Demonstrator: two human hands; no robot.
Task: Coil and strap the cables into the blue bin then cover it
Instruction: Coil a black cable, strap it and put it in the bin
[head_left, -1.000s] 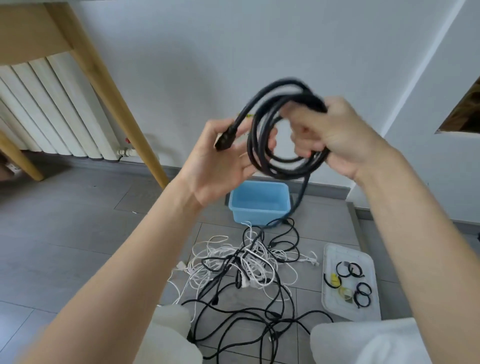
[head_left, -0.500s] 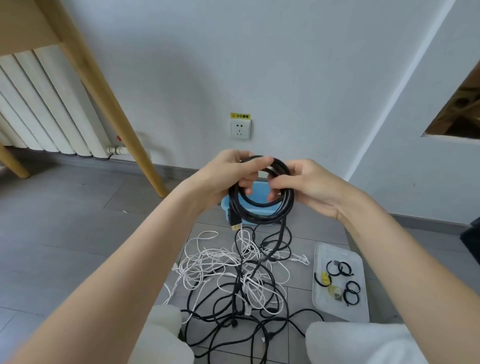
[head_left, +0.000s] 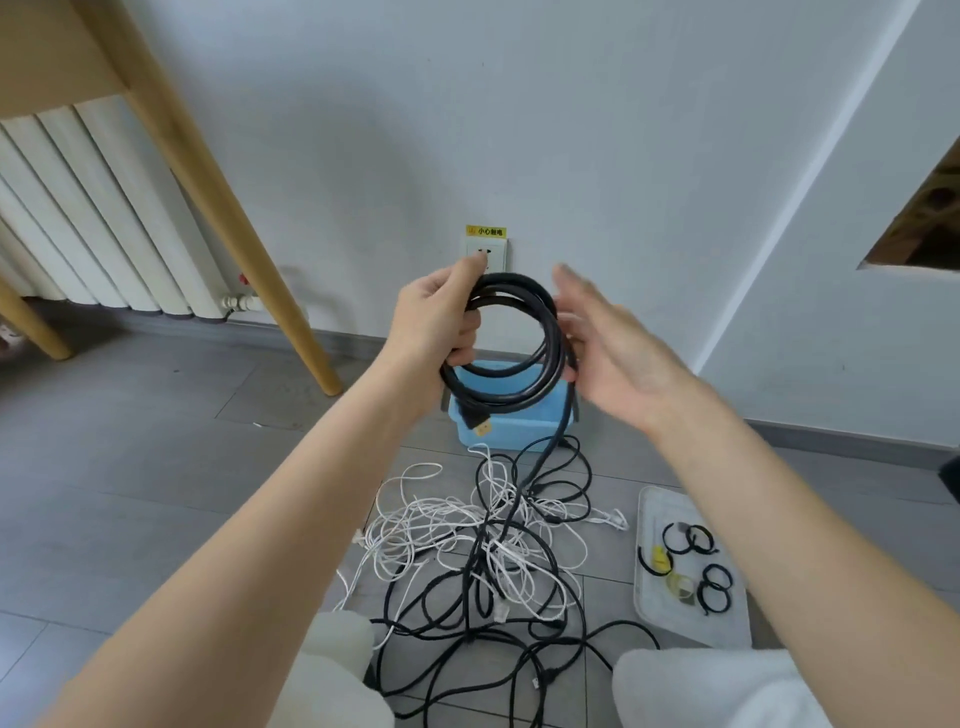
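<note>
The black coil (head_left: 506, 345) has risen from just above the blue bin (head_left: 511, 423), and the right hand (head_left: 605, 345) has let go, fingers now spread beside it. The left hand (head_left: 439, 317) grips the loops, whose tail runs into the floor tangle (head_left: 483, 540). Stiffish and springy by the look, the coil is best pinched across all turns. A yellow sticker (head_left: 486, 232) above the wall socket reads 小心触电.

One text is seen: black characters "小心触电" with a small warning symbol on a yellow label (head_left: 485, 232), stuck on the wall atop a white socket (head_left: 493, 257), just above the left fingers (head_left: 467, 270).
</note>
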